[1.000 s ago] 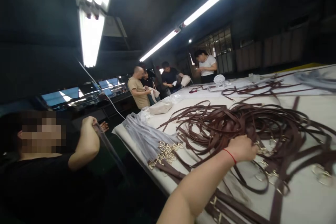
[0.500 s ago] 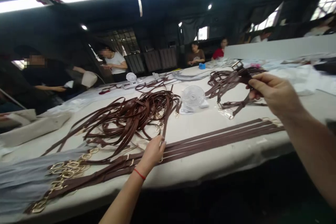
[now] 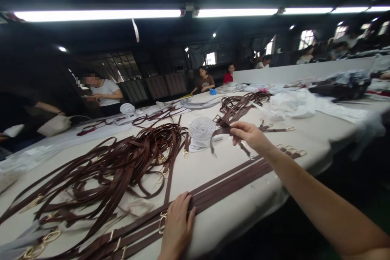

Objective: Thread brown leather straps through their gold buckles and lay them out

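Right hand (image 3: pixel 250 136) narrow, pinching short brown leather strap (image 3: pixel 227 131) with metal buckle, held over table (image 3: pixel 231 219). Small white fan (image 3: pixel 201 132) at 9 o'clock from it, near. Left hand (image 3: pixel 177 227) open, resting on long parallel straps (image 3: pixel 225 183) with gold buckles. Tangled strap pile (image 3: pixel 122 162) at 10 o'clock from left hand.

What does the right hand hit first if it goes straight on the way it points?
Probably the small white desk fan: the right hand, pinching a brown strap, points left toward it. Depth is unclear, so it could pass just behind or in front.
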A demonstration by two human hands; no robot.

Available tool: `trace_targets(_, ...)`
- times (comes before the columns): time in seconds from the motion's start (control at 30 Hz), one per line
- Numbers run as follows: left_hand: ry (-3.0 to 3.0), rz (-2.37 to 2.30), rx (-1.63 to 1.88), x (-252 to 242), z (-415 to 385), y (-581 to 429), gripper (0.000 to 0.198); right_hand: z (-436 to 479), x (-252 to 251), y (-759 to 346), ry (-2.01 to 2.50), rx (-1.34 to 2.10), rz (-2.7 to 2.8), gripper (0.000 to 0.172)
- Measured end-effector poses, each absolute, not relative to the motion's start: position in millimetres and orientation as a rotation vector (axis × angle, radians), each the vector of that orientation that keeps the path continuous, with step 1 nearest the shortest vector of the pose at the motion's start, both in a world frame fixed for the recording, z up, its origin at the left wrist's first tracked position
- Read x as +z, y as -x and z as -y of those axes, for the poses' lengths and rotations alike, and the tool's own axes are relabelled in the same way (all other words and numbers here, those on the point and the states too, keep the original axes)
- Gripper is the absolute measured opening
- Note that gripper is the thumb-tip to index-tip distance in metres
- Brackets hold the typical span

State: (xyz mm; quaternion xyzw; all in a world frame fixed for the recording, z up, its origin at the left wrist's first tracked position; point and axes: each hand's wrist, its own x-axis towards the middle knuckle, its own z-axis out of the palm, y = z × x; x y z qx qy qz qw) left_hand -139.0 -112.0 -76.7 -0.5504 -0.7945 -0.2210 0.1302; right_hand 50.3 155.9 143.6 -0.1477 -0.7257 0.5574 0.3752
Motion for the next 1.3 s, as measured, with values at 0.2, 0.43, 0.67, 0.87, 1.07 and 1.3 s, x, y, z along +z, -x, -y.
trace_targets(0.2, 1.614, 2.159, -0.593, -88, 111, 151, 0.037, -144, 130, 19, 0.128, 1.685, 1.648, 0.028)
trace_targets(0.43, 1.67, 1.985, -0.554, -99, 110, 167, 0.036, -180, 33, 39, 0.774, 1.562, 2.063, 0.019)
trace_targets(0.67, 1.634, 2.055, -0.655, -101, 108, 164, 0.037, -207, -14, -13, 1.045, 1.145, 2.311, 0.014)
trace_targets(0.87, 1.582, 2.419, -0.758, -61, 117, 122, 0.035, -197, -11, -22, 0.893, 0.902, 2.557, 0.011)
trace_targets(1.07, 1.438, 2.479, -1.23, -40, 119, 121, 0.026, -176, -24, 6, 0.716, 0.936, 2.486, 0.033)
trace_targets(1.3, 0.858, 2.715, -1.056, -26, 128, 180, 0.016, -170, -46, 8, 0.998, 0.915, 2.211, 0.039)
